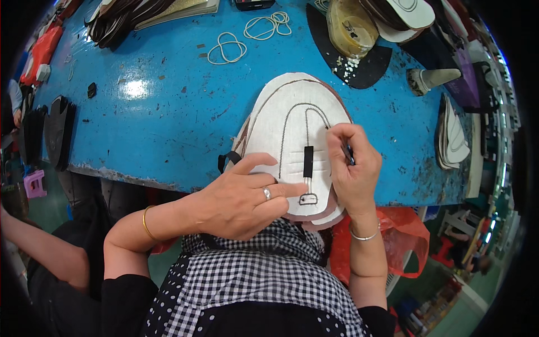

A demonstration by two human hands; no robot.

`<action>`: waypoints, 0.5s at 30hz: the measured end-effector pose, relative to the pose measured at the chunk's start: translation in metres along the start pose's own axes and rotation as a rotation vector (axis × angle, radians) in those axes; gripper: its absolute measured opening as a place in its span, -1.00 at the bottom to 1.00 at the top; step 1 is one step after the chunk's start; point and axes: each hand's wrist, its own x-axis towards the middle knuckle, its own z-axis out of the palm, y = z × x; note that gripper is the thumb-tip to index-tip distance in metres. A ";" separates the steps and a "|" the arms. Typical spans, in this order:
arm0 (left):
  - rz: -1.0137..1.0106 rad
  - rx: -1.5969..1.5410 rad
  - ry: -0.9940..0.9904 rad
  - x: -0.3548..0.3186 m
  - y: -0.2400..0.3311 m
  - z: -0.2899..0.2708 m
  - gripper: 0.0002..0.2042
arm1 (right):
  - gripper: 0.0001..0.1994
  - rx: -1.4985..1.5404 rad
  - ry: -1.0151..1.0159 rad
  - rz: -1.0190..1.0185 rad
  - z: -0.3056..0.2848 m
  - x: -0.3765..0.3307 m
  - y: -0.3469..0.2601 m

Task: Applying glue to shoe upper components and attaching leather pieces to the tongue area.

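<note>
A stack of white-backed, rounded shoe pieces (264,123) with brownish edges lies at the table's front edge, in front of my body. Dark zigzag stitching curves over the top piece. A short black strip (308,162) lies flat on it, above a small stitched box outline. My left hand (241,199) rests on the lower left of the piece, holding nothing, its thumb and index finger stretched apart and the index tip below the strip. My right hand (355,160) is closed in a pinch at the right edge, around a slim dark tool (349,155) mostly hidden by the fingers.
Pale cord loops (227,49) lie on the blue table (157,123). At the back right, a yellowish container (351,33) stands on a black sheet (376,70) with white bits. A cone (441,77) and more shoe pieces (452,137) are right. A red bag (401,236) hangs below the edge.
</note>
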 end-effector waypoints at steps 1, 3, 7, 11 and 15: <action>0.021 -0.052 0.106 -0.002 -0.001 0.003 -0.81 | -0.80 0.041 -0.097 -0.024 -0.006 0.004 -0.003; 0.040 -0.100 0.216 -0.004 0.001 0.008 -0.81 | -0.79 0.082 -0.198 -0.054 -0.015 0.011 -0.010; -0.082 0.125 0.289 0.000 0.011 0.020 -0.86 | -0.78 0.032 -0.387 -0.055 -0.021 0.017 -0.015; -0.104 0.229 0.294 0.000 0.014 0.022 -0.89 | -0.78 0.050 -0.410 -0.050 -0.020 0.014 -0.013; -0.089 0.211 0.300 -0.003 0.012 0.025 -0.88 | -0.78 0.142 -0.328 0.093 -0.020 0.012 -0.013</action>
